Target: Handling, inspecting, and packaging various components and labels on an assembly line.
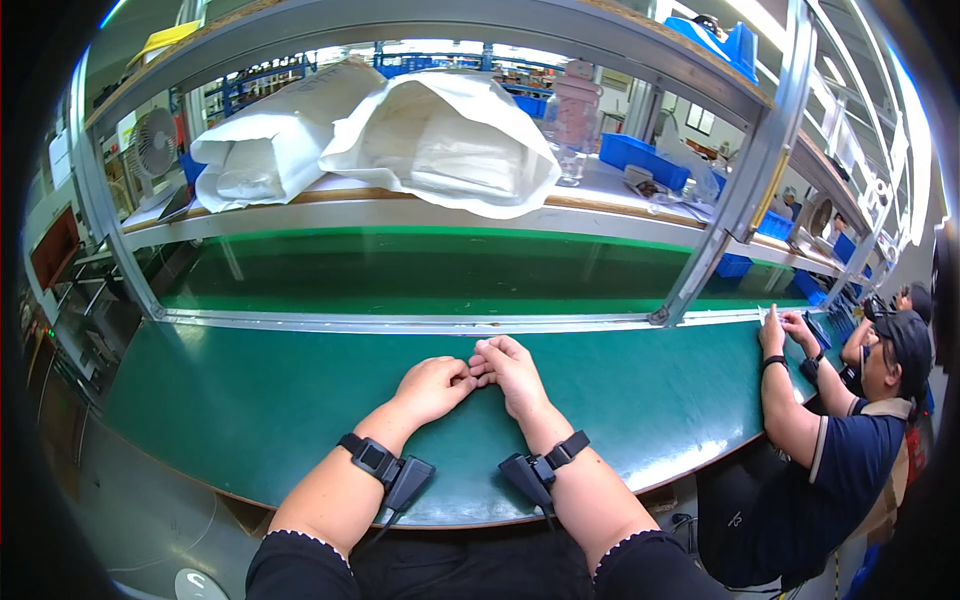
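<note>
My left hand [432, 388] and my right hand [512, 378] meet above the green tabletop [270, 390], near the middle of its width. Their fingertips touch or nearly touch. The left fingers are curled inward, with the thumb against them. On the right, thumb and fingers are bent together in a pinch. Anything between the fingers is hidden or too small to make out. Each wrist wears a black strap [372, 458] with a dark box-shaped device [527, 480] and a cable.
Beyond a metal rail [420, 321] lies a green belt surface [400, 270]. On the shelf above sit large white sacks [450, 150], a clear bottle [572, 130] and a blue bin [645, 160]. A co-worker [840, 430] sits at the right, hands over the same table.
</note>
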### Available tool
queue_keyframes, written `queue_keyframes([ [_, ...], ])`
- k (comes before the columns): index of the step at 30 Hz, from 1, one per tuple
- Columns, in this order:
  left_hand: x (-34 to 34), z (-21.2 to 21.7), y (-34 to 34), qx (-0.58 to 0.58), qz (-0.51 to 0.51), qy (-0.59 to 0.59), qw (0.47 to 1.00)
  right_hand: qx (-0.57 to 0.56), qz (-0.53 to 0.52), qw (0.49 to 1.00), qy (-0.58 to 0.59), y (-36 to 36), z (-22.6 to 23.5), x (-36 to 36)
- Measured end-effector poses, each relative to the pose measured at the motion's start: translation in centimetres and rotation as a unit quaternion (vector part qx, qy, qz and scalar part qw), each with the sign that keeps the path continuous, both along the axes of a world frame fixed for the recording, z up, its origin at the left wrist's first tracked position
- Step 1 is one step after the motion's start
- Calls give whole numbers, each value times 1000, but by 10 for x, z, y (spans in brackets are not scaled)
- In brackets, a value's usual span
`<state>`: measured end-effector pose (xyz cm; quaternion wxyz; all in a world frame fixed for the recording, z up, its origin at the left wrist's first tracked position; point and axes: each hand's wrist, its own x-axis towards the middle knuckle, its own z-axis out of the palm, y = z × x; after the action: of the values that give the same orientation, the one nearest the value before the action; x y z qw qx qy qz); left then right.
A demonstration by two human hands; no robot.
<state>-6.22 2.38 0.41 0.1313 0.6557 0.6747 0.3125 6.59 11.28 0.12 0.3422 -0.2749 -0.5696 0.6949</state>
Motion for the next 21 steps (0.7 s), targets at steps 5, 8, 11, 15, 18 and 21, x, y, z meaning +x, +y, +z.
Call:
queue_keyframes([
  [5, 0, -2, 2, 7, 6, 5, 1000, -15, 13, 1000, 11, 2, -3, 1],
  [8, -1, -1, -1, 4, 12, -13, 1000, -4, 12, 1000, 11, 1, -2, -2],
  [11, 3, 4, -2, -9, 17, -21, 1000, -3, 13, 1000, 8, 2, -1, 0],
  [15, 3, -1, 0, -4, 10, -19, 1000, -9, 6, 1000, 10, 4, -4, 1],
  [18, 2, 0, 1, -8, 15, -19, 1000, -15, 11, 1000, 1, 2, -3, 1],
  [21, 3, 3, -1, -12, 19, -26, 999, -2, 10, 1000, 14, 3, -3, -1],
])
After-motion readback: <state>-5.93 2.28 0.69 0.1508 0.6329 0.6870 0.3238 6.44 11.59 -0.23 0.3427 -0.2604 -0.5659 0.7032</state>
